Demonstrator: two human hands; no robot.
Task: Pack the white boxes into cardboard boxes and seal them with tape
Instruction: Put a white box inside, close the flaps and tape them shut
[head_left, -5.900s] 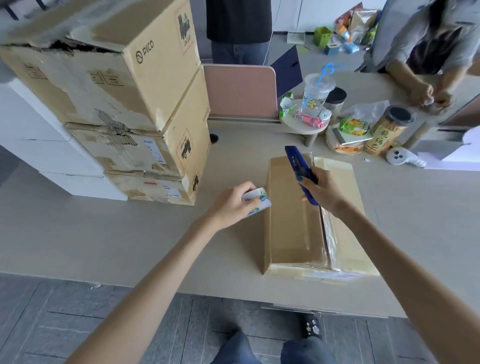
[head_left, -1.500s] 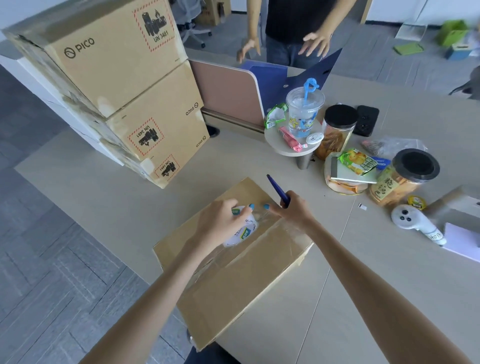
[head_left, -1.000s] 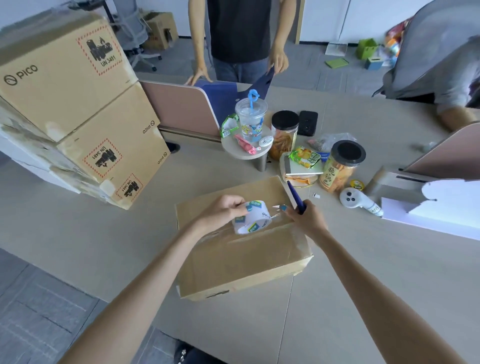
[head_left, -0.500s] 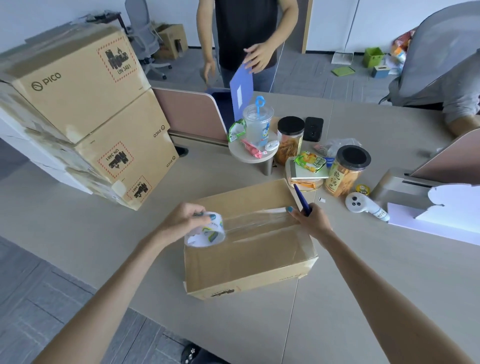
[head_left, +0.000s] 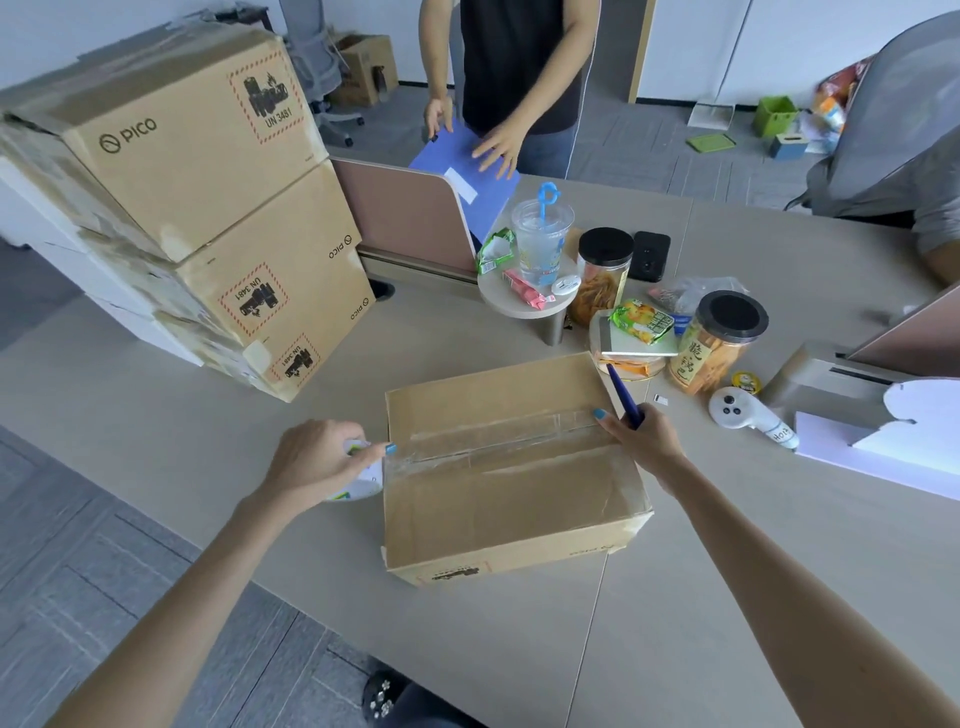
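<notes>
Cardboard box (head_left: 509, 499) is sitting in the middle of the table (head_left: 156, 415), flaps closed, with a strip of clear tape (head_left: 498, 434) running left to right across the top seam. Left hand (head_left: 317, 462) is gripping the tape roll (head_left: 363, 480) right at the box's left edge, fingers (head_left: 363, 452) curled round it, and the tape is looking stretched straight from the roll onto the lid. Right hand (head_left: 644, 441) is over at the right end of the strip, one fingertip pressing down on the tape there while the rest of the fingers are wrapping round a blue utility knife (head_left: 618, 392) that's poking up and away toward the far side.

Far left, a stack of PICO cartons (head_left: 208, 208) is sitting three high, and some white boxes (head_left: 31, 228) are peeking out behind it, so that's where the white ones are, well apart from the box being taped. Can't tell what's inside the taped one.

Far right of the box it's snack city: a plastic cup (head_left: 543, 239) with a blue straw on a little round stand, two black-lidded snack jars (head_left: 722, 338), and a white controller (head_left: 748, 415) lying near them. Someone in a black shirt (head_left: 519, 57) is standing at the far side of the table, handling a blue folder (head_left: 467, 171)
</notes>
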